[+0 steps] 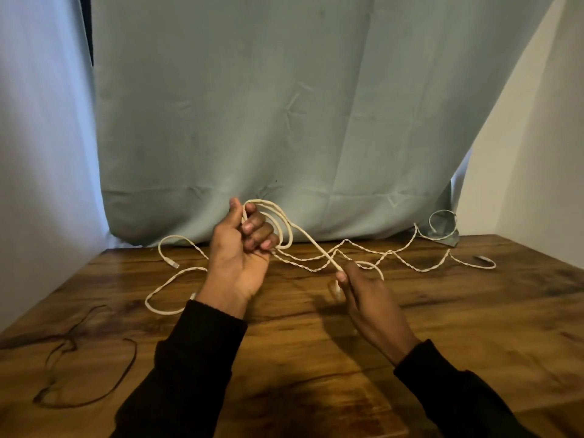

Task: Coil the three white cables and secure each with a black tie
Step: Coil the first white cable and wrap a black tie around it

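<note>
My left hand (240,251) is raised above the wooden table (316,343), shut on several loops of a white cable (284,226). From the loops the same cable runs down to the right, where my right hand (363,292) pinches it between thumb and fingers. Two more white cables (379,256) lie twisted together across the back of the table, with one plug end at the left (173,263) and another at the far right (480,258). Thin black ties (91,368) lie loose on the table at the front left.
A pale green curtain (284,105) hangs right behind the table. A white wall (537,153) stands at the right and a light drape at the left. A small loop of cable (442,224) rests against the curtain's corner at the back right.
</note>
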